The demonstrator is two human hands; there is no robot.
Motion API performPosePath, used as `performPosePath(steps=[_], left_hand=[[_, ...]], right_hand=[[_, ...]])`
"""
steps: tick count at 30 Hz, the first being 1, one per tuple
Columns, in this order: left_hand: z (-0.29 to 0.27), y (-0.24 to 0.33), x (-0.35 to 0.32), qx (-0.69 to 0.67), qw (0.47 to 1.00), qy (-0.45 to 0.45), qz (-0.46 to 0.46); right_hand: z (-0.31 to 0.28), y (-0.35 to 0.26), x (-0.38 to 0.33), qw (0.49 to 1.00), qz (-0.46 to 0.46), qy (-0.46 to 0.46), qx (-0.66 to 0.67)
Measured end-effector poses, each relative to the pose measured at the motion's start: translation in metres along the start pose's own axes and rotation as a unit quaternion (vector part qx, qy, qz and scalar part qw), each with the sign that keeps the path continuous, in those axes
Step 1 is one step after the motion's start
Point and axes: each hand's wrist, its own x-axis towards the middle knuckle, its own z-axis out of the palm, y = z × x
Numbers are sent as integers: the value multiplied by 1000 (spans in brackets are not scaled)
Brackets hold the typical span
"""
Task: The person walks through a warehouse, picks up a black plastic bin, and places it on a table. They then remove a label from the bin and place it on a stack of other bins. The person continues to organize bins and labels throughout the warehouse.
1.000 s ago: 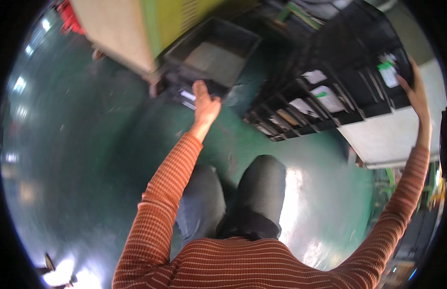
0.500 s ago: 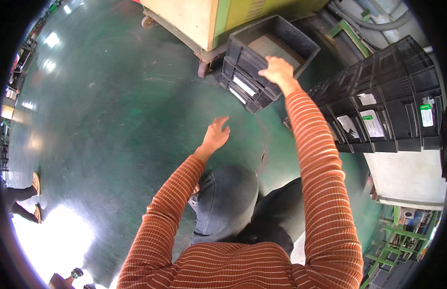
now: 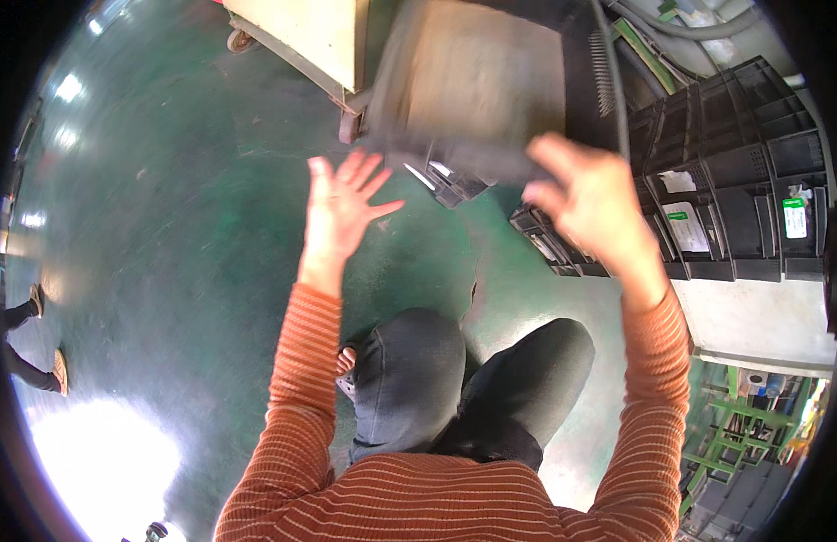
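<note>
Lifted off the stack since a moment before: blurred dark grey plastic crate (image 3: 477, 90) clamped by right hand (image 3: 592, 200), left hand (image 3: 339, 212) trailing below, fingers spread.

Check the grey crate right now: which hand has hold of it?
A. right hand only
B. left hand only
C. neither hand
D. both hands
A: the right hand grips the near edge of the blurred grey crate, while the left hand is spread open with its fingers apart, just short of the crate.
</note>
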Motion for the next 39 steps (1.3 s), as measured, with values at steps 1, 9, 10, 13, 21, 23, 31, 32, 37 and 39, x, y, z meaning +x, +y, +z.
performPosePath(steps=[1,9,10,13,21,23,31,32,37,39], left_hand=[[11,16,-15,-45,993,102,-35],[-46,-14,-93,216,963,159,-21],[-61,-19,-98,192,965,180,-13],[-113,-25,-120,206,945,255,21],[-243,-5,-193,256,885,388,30],[-252,4,-197,257,887,383,11],[-241,15,-152,783,446,412,134],[-219,15,-137,797,441,371,182],[-109,-30,-64,679,683,186,196],[-88,-64,-43,602,772,146,142]], right_hand=[[16,-11,-16,999,-29,0,29],[137,-55,-76,982,-144,-104,62],[146,-57,-70,980,-155,-94,88],[143,-60,-27,935,-137,-123,305],[225,72,43,890,308,-331,54],[247,87,31,924,269,-270,27],[239,49,-36,928,178,-320,76],[240,41,-54,919,177,-342,84],[240,5,-98,912,68,-383,128],[238,-4,-91,896,71,-415,142]])
